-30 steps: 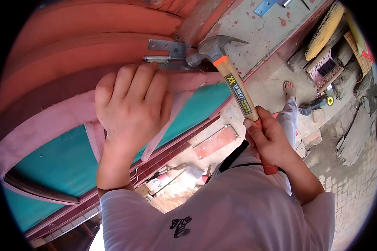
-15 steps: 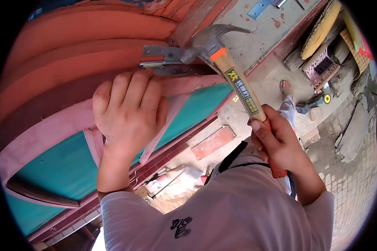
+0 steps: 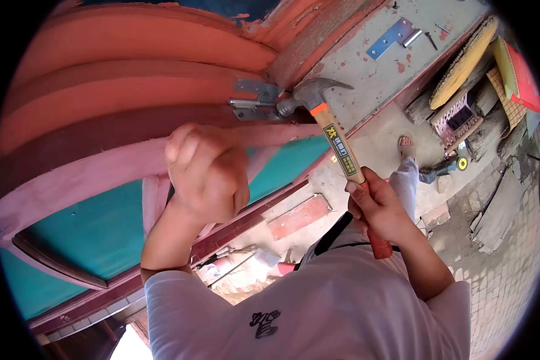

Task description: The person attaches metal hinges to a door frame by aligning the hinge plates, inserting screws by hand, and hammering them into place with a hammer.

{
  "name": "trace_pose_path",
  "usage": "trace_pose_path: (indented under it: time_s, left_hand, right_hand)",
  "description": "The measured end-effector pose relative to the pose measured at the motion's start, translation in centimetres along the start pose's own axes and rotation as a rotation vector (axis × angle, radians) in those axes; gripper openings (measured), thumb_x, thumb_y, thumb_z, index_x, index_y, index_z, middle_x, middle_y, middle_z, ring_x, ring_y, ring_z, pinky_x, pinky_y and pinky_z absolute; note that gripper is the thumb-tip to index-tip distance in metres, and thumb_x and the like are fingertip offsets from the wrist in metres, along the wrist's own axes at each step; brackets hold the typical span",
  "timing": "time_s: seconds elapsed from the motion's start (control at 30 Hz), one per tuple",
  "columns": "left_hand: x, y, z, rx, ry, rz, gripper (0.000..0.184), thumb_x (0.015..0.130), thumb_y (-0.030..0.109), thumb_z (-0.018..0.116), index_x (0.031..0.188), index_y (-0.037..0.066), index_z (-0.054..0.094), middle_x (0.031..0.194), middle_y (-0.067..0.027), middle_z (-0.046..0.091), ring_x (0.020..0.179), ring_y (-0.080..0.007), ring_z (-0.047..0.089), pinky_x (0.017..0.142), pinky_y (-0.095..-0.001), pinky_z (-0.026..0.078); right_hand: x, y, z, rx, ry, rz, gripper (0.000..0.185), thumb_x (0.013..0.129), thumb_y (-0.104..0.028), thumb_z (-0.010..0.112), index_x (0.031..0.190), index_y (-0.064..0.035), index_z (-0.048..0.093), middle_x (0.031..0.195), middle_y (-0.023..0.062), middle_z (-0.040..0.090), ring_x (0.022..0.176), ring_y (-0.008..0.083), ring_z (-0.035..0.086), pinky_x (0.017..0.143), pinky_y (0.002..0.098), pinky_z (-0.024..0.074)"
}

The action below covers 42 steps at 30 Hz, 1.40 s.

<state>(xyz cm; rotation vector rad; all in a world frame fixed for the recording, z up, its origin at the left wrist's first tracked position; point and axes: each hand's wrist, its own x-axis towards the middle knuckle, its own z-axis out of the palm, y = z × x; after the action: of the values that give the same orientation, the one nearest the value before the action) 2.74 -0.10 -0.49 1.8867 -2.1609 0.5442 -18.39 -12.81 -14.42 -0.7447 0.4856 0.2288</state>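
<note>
My right hand (image 3: 375,204) is wrapped round the red grip of a claw hammer (image 3: 340,147). The hammer's head is up at the metal hinge (image 3: 255,99), which sits on the red wooden frame (image 3: 132,84); whether head and hinge touch is unclear. Just below the hinge is my left hand (image 3: 207,171), its fingers curled in front of the pink window frame (image 3: 90,168). What the left fingers hold, if anything, is hidden.
A second hinge (image 3: 394,38) lies on the grey ledge (image 3: 366,72) beside screws. On the ground at right are a power tool (image 3: 443,170), a yellow slab (image 3: 465,63) and broken boards. A reddish board (image 3: 299,217) lies below the window.
The view has shifted, showing more of the ledge. My left hand has turned and moved away from the hinge. The hammer head has come down to the hinge's right end.
</note>
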Motion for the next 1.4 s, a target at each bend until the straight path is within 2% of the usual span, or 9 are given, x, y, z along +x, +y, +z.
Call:
trace_pose_path:
  time_s: [0.27,0.37,0.5,0.63,0.9,1.1,1.17,1.23,1.4]
  left_hand:
    - [0.0,1.1,-1.7,-0.083,-0.022,-0.046,0.021,0.060,0.002,0.061,0.080,0.004,0.055,0.079,-0.0095,0.057,0.071,-0.0269,0.055,0.071,-0.0388,0.043]
    - [-2.2,3.7,-2.5,0.238,0.113,-0.182,0.023,0.061,0.000,0.061,0.083,0.005,0.056,0.081,-0.0077,0.058,0.072,-0.0263,0.055,0.071,-0.0376,0.042]
    - [-5.5,6.4,-4.1,0.611,0.472,-0.598,0.018,0.084,0.005,0.061,0.101,0.003,0.055,0.097,-0.0132,0.061,0.090,-0.0273,0.054,0.082,-0.0360,0.040]
    - [-8.7,4.6,-5.7,0.821,0.484,-0.728,0.018,0.088,0.009,0.063,0.102,0.004,0.053,0.096,-0.0098,0.061,0.090,-0.0261,0.053,0.083,-0.0366,0.036]
    - [-11.5,2.2,-5.7,0.872,0.426,-0.716,0.012,0.085,0.013,0.063,0.082,0.011,0.051,0.083,-0.0023,0.058,0.073,-0.0226,0.047,0.073,-0.0361,0.029]
    - [-11.2,1.8,-5.7,0.865,0.481,-0.628,0.018,0.084,0.011,0.063,0.074,0.012,0.049,0.075,-0.0006,0.056,0.067,-0.0210,0.046,0.069,-0.0345,0.030]
    - [-11.3,2.0,-5.8,0.858,0.467,-0.632,0.016,0.084,0.008,0.063,0.075,0.009,0.049,0.077,-0.0035,0.057,0.069,-0.0226,0.048,0.071,-0.0356,0.032]
    - [-11.3,1.9,-6.0,0.857,0.470,-0.631,0.017,0.084,0.008,0.063,0.074,0.009,0.049,0.078,-0.0039,0.058,0.069,-0.0225,0.049,0.071,-0.0351,0.032]
    - [-11.4,2.1,-6.1,0.841,0.471,-0.635,0.018,0.084,0.007,0.064,0.073,0.010,0.049,0.079,-0.0043,0.059,0.070,-0.0223,0.049,0.072,-0.0345,0.033]
  right_hand:
    - [-4.8,-4.0,-1.6,-0.231,0.128,-0.261,0.021,0.103,-0.027,0.048,0.098,-0.0063,0.046,0.060,0.0017,0.047,0.040,0.0084,0.040,0.039,0.0237,0.0353]
    - [-4.4,-5.0,-2.8,-0.214,-0.030,-0.165,0.025,0.104,-0.031,0.046,0.100,-0.0062,0.047,0.062,0.0028,0.047,0.041,0.0087,0.041,0.039,0.0232,0.0364]
    - [-3.1,-5.4,-2.9,-0.250,-0.175,-0.051,0.027,0.104,-0.032,0.044,0.103,-0.0059,0.047,0.064,0.0038,0.048,0.044,0.0100,0.044,0.041,0.0243,0.0391]
    - [-1.9,-4.8,-1.6,-0.239,-0.203,-0.095,0.028,0.105,-0.033,0.041,0.104,-0.0058,0.047,0.062,0.0051,0.046,0.040,0.0112,0.041,0.038,0.0243,0.0367]
    - [-1.2,-4.7,-1.1,-0.194,-0.201,-0.086,0.028,0.104,-0.034,0.044,0.104,-0.0065,0.047,0.063,0.0043,0.048,0.042,0.0104,0.043,0.041,0.0236,0.0401]
    - [-2.5,-2.3,0.5,0.120,0.040,-0.597,0.029,0.105,-0.032,0.038,0.105,-0.0030,0.042,0.061,0.0071,0.045,0.040,0.0122,0.042,0.037,0.0267,0.0412]
    - [-2.2,-0.9,1.4,0.150,0.078,-0.578,0.027,0.105,-0.031,0.038,0.105,-0.0042,0.043,0.060,0.0067,0.045,0.040,0.0124,0.042,0.037,0.0265,0.0398]
    - [-1.3,-0.4,1.7,-0.188,-0.124,-0.191,0.027,0.104,-0.032,0.042,0.102,-0.0060,0.046,0.060,0.0053,0.045,0.040,0.0118,0.041,0.039,0.0249,0.0373]
    - [-1.6,-4.5,0.6,-0.127,-0.170,-0.197,0.027,0.105,-0.031,0.042,0.100,-0.0050,0.048,0.060,0.0045,0.046,0.039,0.0106,0.041,0.039,0.0247,0.0386]
